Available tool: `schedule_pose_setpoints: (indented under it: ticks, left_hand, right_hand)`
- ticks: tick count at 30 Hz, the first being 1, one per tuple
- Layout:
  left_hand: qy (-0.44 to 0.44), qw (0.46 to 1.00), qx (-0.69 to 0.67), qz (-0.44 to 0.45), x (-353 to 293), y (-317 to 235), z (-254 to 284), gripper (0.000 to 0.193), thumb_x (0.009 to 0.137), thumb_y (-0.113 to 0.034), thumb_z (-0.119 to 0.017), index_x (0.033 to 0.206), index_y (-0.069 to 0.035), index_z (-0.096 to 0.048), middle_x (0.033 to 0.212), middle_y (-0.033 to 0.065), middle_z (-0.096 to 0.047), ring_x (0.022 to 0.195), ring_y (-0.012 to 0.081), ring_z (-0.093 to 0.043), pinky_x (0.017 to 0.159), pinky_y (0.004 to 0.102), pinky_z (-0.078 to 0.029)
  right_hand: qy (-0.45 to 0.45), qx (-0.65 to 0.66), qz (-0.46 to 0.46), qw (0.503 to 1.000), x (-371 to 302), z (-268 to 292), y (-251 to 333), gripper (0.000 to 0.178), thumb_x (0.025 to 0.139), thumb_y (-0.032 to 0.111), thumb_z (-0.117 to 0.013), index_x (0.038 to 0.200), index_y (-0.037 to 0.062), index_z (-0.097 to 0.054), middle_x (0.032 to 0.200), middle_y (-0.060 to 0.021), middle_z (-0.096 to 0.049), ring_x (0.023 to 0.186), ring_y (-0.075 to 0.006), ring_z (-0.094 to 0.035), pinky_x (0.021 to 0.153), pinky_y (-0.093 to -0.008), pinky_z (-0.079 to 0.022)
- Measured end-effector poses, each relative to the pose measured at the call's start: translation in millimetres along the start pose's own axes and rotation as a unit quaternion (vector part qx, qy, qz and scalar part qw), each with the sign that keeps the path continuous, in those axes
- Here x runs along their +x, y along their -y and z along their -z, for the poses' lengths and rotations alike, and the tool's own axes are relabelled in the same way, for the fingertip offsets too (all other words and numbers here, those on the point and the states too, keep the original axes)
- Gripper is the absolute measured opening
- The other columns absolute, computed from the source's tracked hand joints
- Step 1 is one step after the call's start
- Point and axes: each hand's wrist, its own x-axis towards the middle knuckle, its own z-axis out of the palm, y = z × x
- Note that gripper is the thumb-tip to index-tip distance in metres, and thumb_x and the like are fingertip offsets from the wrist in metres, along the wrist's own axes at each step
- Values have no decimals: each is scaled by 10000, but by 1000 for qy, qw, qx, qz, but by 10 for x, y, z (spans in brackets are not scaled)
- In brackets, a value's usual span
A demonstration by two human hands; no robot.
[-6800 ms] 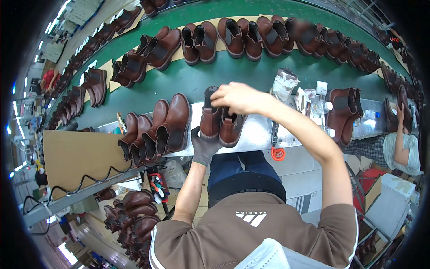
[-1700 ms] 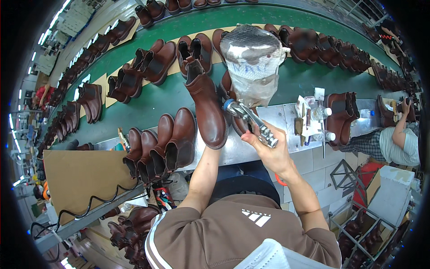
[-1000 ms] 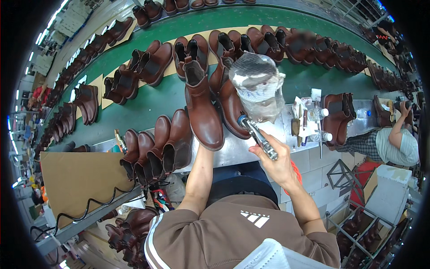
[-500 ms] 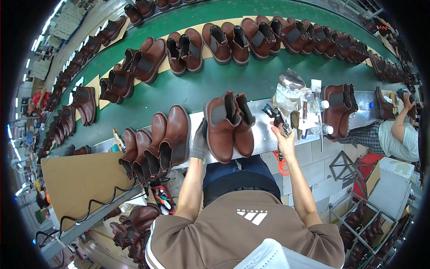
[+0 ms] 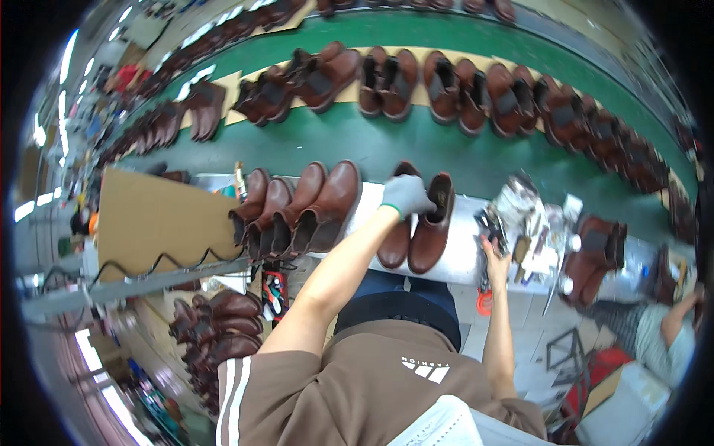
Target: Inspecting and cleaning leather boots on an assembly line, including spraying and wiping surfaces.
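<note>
A pair of brown ankle boots stands before me on the metal ledge, toes toward me: a left boot and a right boot. My left hand, in a grey glove, lies over the top of the left boot, its fingers curled down at the opening, where their tips are partly hidden. The right boot's opening faces up beside those fingers. Further right, my bare right hand is closed around a dark metal spray gun, held by the ledge's edge, apart from the boots.
Several brown boots stand to the left beside a cardboard sheet. A white bag and plastic bottles crowd the ledge at right, near another boot pair. More boots line the green conveyor. A co-worker is at far right.
My left hand has moved from the left boot's outer side up onto its top. My right hand still holds the spray gun. The whole view has shifted and turned.
</note>
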Motion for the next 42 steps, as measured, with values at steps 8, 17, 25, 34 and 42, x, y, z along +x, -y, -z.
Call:
schedule_pose_setpoints:
  ticks: [8,17,25,34,42]
  left_hand:
    - [-166,983,4,-73,-168,949,1113,247,644,-241,-622,744,-16,-641,749,197,-624,693,364,-610,638,428,-495]
    - [-380,871,256,177,-467,2864,3976,181,702,-160,-577,827,-35,-616,847,200,-632,811,369,-608,721,431,-494]
    - [-249,883,203,342,882,5576,3958,300,766,-167,-524,1030,-60,-622,1017,175,-630,927,353,-613,792,413,-496]
    - [-276,919,0,283,1182,5241,3147,471,709,-370,-604,1014,-10,-608,1060,199,-605,946,333,-598,799,413,-489]
    - [-89,950,126,271,1211,4569,2507,359,704,-330,-634,937,-58,-670,965,158,-652,898,307,-636,773,383,-511]
  right_hand:
    - [-18,21,-37,999,13,-32,-146,358,785,153,-703,1012,-97,-581,959,-84,-604,878,-137,-539,831,-290,-429]
    - [-252,-62,4,966,-152,-159,-164,385,719,132,-764,963,-63,-540,938,-117,-587,816,-181,-545,732,-309,-450]
    - [-201,-301,-111,926,-198,-155,-92,476,693,352,-768,901,-37,-588,895,-114,-600,835,-227,-529,812,-356,-413]
    - [-226,-291,-143,919,-196,-99,-57,471,704,285,-769,976,-13,-526,955,-78,-517,894,-210,-465,846,-329,-372]
    - [-119,-176,-165,963,-306,-295,355,661,721,287,-747,1227,6,-428,1183,-125,-471,1066,-231,-436,959,-351,-313]
